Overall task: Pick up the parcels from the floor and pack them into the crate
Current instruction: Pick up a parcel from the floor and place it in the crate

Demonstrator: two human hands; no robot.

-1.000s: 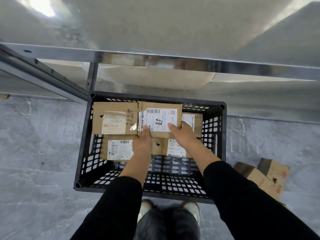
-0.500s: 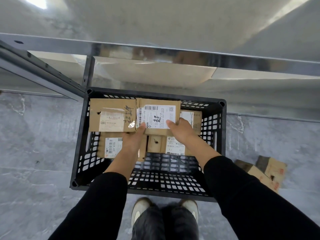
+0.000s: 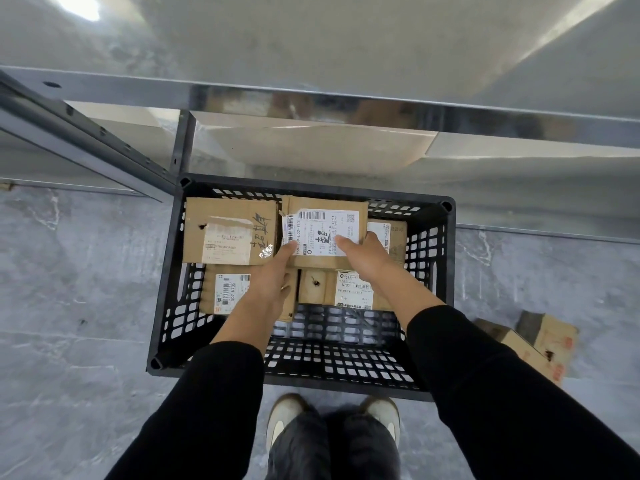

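Both hands, left hand [image 3: 273, 285] and right hand [image 3: 367, 258], fingers pinching labelled parcel [image 3: 323, 233] at crate [image 3: 166, 306] far edge, long axis left-right.

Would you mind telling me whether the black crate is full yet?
Not full: the crate's near half shows bare bottom grid, and parcels remain on the floor.

Boxes [image 3: 230, 232] fill the crate [image 3: 446, 258] ahead of the fingers [image 3: 346, 241]. Behind the hands, the crate floor is bare. A shelf bar [image 3: 311, 102] hangs above.

The left hand [image 3: 268, 285] hides part of a lower parcel [image 3: 227, 294]; label print unreadable.
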